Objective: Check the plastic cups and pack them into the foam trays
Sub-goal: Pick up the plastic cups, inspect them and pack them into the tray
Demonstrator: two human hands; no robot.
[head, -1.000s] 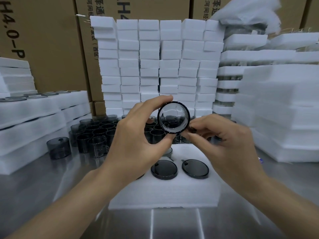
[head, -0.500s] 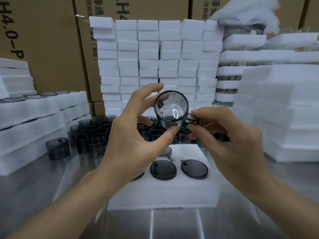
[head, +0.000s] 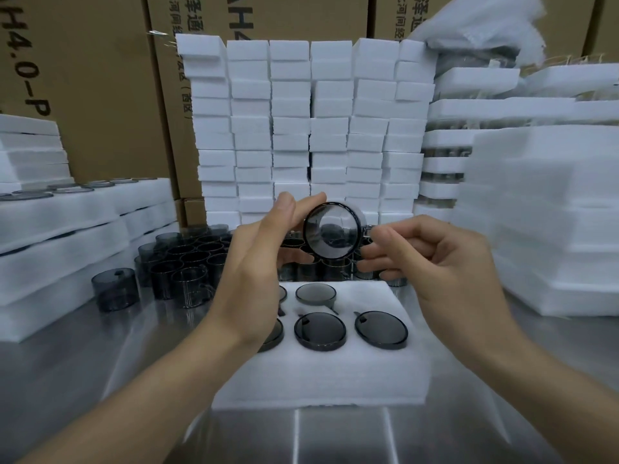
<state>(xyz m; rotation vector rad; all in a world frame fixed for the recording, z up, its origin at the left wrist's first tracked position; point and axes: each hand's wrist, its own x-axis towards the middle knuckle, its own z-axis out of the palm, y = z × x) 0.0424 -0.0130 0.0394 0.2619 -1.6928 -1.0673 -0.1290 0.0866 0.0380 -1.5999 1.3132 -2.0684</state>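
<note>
1. Left hand (head: pixel 254 272): fingers nearly straight, pressed against the left side of the cup (head: pixel 332 230).
2. Right hand (head: pixel 445 272): curled fingertips pinch the cup's right edge.
3. Cup: raised between both hands, above the foam tray's (head: pixel 335 380) far edge.
</note>
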